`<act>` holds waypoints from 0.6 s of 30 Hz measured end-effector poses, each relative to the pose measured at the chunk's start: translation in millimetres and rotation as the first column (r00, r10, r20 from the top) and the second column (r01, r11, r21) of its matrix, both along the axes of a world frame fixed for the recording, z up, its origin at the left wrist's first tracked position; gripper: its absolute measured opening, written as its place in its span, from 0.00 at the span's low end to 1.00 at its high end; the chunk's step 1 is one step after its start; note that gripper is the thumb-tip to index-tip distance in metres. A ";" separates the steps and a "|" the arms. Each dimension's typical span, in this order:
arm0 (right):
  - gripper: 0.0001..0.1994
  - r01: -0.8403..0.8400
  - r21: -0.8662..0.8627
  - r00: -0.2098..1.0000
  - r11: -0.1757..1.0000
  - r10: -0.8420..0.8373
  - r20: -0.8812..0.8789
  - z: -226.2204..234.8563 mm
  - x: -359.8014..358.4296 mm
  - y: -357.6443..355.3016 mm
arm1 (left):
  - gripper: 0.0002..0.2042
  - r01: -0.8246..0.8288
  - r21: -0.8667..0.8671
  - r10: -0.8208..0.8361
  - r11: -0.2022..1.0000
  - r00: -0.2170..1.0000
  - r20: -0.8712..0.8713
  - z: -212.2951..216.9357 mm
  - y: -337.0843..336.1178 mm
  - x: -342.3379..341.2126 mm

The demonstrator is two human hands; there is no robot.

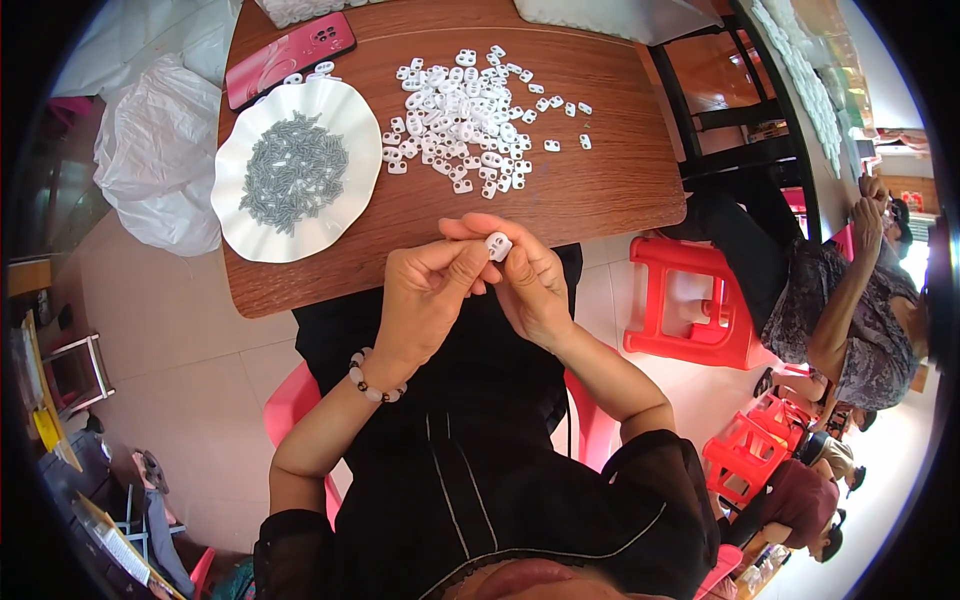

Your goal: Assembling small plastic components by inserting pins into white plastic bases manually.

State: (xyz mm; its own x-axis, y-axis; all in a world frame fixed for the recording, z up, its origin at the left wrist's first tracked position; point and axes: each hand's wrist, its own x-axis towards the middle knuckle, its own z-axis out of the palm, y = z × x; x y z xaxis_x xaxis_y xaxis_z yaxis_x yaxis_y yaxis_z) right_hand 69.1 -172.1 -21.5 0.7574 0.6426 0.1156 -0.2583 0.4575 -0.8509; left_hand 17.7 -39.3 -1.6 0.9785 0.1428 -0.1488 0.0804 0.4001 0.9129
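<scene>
Just past the table's near edge, a small white two-hole cord lock is pinched between my two hands. My left hand, with a bead bracelet at its wrist, is closed, thumb and fingers at the left side of the piece. From the right, my right hand grips the same piece between thumb and curled fingers. Whether a smaller part sits between the fingertips is hidden. Beyond my hands lies a loose pile of white two-hole pieces. Left of it, a white wavy-rimmed plate holds a heap of small grey metal springs.
The brown wooden table has a rounded near edge. A pink phone lies behind the plate. A white plastic bag hangs at the left. On the right stand a red stool and another table, with several seated people.
</scene>
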 end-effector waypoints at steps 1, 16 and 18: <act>0.25 -0.025 0.006 1.000 1.000 0.025 -0.019 -0.2 1.3 -0.4 | 0.09 0.010 0.023 -0.009 1.000 1.000 -0.007 -0.1 1.3 0.2; 0.25 0.009 -0.073 1.000 0.997 -0.008 0.016 -4.1 4.1 -1.6 | 0.10 -0.020 0.035 0.018 0.999 0.999 0.050 -4.8 -2.7 -2.4; 0.25 0.000 -0.071 1.000 0.997 0.001 0.013 -3.6 4.5 -1.7 | 0.10 -0.015 0.015 0.014 1.000 0.999 0.045 -5.5 -2.2 -2.8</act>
State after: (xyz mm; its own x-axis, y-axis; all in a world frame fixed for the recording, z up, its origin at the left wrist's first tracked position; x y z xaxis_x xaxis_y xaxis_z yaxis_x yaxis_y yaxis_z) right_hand 73.7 -173.8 -25.1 0.7559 0.6499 0.0792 -0.2473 0.3955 -0.8846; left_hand 14.9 -41.4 -7.1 0.9819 0.1587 -0.1029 0.0341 0.3868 0.9215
